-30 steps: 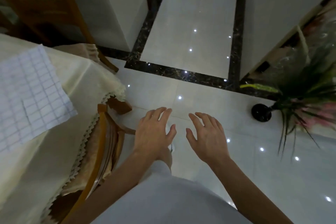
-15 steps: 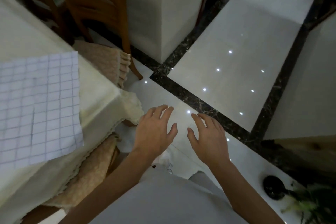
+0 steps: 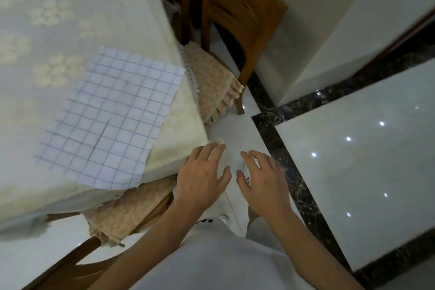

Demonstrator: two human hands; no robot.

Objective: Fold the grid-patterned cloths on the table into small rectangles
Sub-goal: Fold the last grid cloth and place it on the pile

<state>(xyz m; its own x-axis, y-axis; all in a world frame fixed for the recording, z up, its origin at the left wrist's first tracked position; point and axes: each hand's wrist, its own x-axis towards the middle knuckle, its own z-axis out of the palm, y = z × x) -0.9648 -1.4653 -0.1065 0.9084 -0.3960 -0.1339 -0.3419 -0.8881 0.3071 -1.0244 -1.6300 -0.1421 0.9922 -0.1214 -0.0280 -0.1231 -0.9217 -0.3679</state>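
Observation:
A white cloth with a blue grid pattern lies flat near the corner of the table, which carries a cream flowered tablecloth. Its near corner hangs slightly past the table edge. My left hand hovers palm down just right of the table corner, fingers spread, holding nothing. My right hand floats beside it over the floor, also spread and empty. Neither hand touches the cloth.
A wooden chair with a beige cushion stands at the table's far side. A second cushioned chair is tucked under the near edge. White floor tiles with a dark marble border lie to the right, next to a white wall.
The view has swung left toward the table, so the grid cloth now sits much nearer the middle. Both hands stay spread and empty in front of me; the potted plant has left the view.

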